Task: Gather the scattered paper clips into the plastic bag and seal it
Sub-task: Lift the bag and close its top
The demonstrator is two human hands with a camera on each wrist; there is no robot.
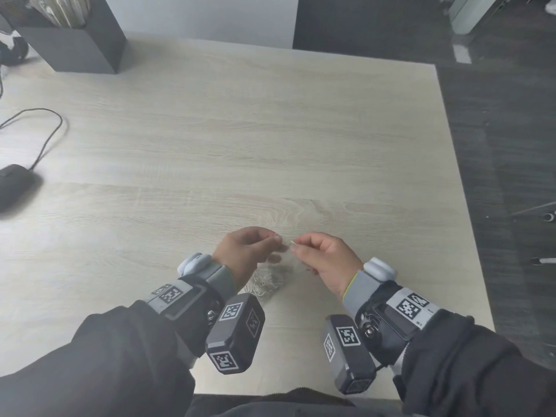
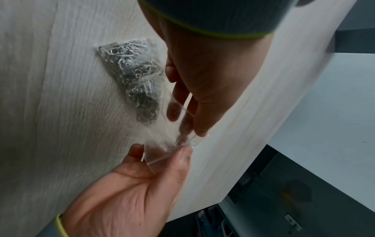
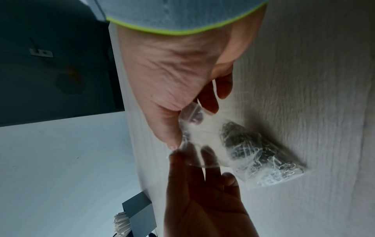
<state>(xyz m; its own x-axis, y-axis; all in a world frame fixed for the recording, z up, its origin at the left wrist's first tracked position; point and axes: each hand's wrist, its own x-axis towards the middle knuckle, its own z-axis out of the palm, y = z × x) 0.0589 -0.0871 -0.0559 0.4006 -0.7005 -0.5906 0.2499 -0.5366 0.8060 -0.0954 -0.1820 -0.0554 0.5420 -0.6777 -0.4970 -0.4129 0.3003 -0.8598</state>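
Observation:
A small clear plastic bag holds a heap of silver paper clips. Its filled bottom rests on the light wooden table, and its top is lifted up between my hands. My left hand pinches the bag's mouth from the left. My right hand pinches the same top edge from the right, thumb against fingers. In the right wrist view the empty upper part of the bag stretches between the two hands above the clips. I see no loose clips on the table.
At the table's left edge lies a black computer mouse with its cable. A dark box stands at the back left corner. The table's right edge drops to a dark floor.

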